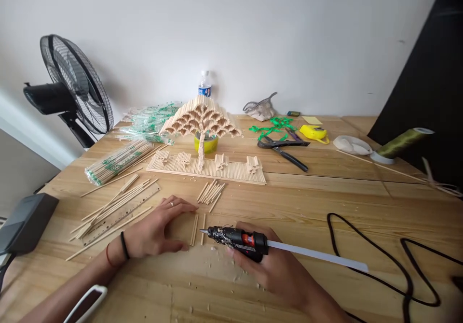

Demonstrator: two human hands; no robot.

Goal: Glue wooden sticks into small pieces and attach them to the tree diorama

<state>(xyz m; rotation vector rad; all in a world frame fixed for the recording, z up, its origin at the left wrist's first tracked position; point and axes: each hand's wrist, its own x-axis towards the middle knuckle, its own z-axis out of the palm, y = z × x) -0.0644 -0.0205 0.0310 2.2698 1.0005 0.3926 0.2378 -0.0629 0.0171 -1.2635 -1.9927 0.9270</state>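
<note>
The right hand has its grip closed around a black hot glue gun (a white glue stick juts out right), nozzle beside two short pale wooden sticks on the wooden tabletop. The left hand lies flat, fingers spread, touching them. Farther off stands a stick-built tree model.

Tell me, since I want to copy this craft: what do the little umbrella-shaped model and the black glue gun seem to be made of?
The umbrella-shaped model looks like pale, unfinished wooden sticks: matte, with round stick ends showing. The black glue gun in the right hand looks like moulded plastic, slightly glossy, with a translucent glue stick behind.
</note>
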